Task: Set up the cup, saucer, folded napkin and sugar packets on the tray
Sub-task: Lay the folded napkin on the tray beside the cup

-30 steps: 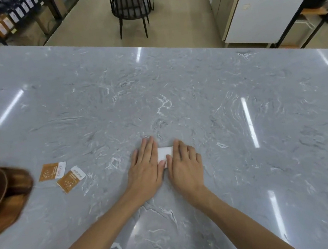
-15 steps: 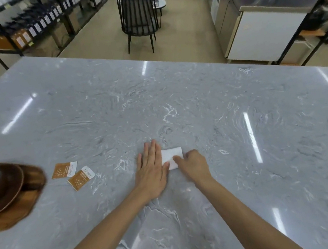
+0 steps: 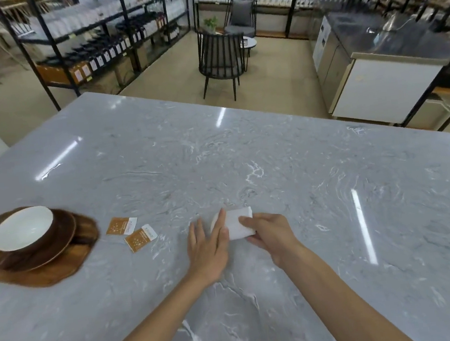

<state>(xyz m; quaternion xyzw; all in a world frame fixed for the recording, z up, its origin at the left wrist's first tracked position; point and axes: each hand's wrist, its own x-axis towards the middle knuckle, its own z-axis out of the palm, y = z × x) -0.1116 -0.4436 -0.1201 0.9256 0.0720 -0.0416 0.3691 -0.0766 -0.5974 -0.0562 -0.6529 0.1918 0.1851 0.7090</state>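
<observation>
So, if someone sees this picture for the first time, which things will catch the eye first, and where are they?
First the two hands in the middle of the grey marble counter: the left hand lies flat on a white napkin while the right hand grips its right edge. At the far left, a white-lined cup sits on a brown saucer on a wooden tray. Between them, two orange sugar packets lie on the counter.

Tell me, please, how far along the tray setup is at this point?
Done: the cup sits on the saucer, which rests on the wooden tray. In hand: the white napkin is on the counter, the left hand flat against it and the right hand pinching its near edge, so folding looks under way. Left: moving the napkin and both sugar packets, which lie on the counter beside the tray.
</observation>
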